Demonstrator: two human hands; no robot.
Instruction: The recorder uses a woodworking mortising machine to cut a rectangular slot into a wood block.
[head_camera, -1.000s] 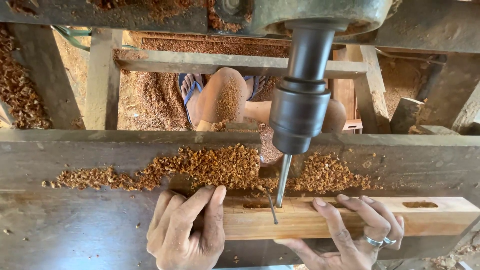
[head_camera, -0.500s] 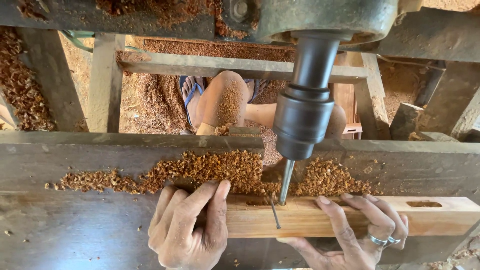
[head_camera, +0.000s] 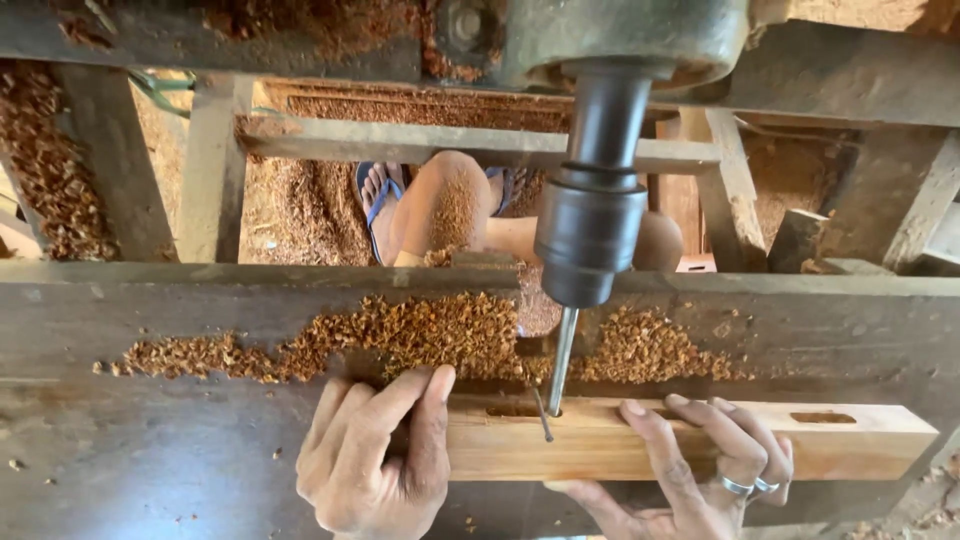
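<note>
A pale wooden bar (head_camera: 590, 445) lies across a dark worn machine table (head_camera: 150, 440). My left hand (head_camera: 375, 455) grips its left end from above. My right hand (head_camera: 690, 470), with two rings on one finger, holds the bar from the front, fingers laid over its top. A dark chuck (head_camera: 588, 240) hangs over the bar, and its thin steel bit (head_camera: 562, 360) points into a slot cut in the bar's top face. A second slot (head_camera: 822, 418) shows near the bar's right end.
Reddish wood chips (head_camera: 420, 335) lie heaped along the table behind the bar. Below the machine frame a person's knee (head_camera: 445, 205) and a foot in a blue sandal (head_camera: 378, 195) show among sawdust. Timber posts (head_camera: 215, 170) stand left and right.
The chuck and bit have shifted slightly with the view; the bit's tip now sits in the slot. Both hands keep the same hold on the bar.
</note>
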